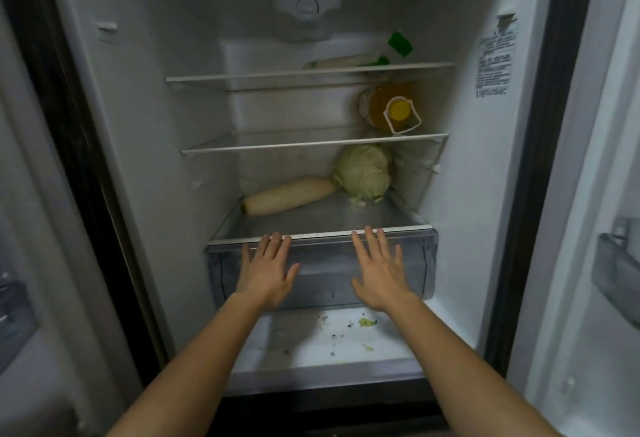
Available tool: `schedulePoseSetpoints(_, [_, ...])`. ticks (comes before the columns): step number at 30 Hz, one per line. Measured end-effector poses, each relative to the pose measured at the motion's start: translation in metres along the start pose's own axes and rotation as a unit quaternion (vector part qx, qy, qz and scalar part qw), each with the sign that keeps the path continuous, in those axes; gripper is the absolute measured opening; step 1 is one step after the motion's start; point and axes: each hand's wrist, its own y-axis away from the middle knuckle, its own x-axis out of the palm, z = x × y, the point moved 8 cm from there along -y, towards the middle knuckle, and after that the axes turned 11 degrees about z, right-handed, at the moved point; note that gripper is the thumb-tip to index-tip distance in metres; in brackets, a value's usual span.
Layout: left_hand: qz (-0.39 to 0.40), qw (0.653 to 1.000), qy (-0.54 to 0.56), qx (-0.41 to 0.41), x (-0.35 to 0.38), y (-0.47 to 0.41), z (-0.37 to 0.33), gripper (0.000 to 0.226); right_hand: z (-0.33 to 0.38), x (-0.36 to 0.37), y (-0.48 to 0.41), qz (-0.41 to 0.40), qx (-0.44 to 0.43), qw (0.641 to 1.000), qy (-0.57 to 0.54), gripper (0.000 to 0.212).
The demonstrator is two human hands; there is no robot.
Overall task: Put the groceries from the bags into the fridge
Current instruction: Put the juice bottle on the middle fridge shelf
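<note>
You are laying your left hand (267,272) and right hand (379,272), fingers spread flat, on the drawer (325,272) at frame center; scraps (367,322) are littering the fridge (457,194) floor below.

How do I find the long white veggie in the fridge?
Look inside the open fridge at the lowest glass shelf, just above the clear drawer. A long white radish lies on its side there, left of the round green cabbage. It is the only long, smooth, pale thing on that shelf.
</note>
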Motion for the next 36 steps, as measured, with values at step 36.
schedulePoseSetpoints(36, [-0.187,0.98,0.016,-0.071,0.03,0.181,-0.03,0.059,0.009,0.033,0.151,-0.15,-0.047,0.984,-0.079,0.083])
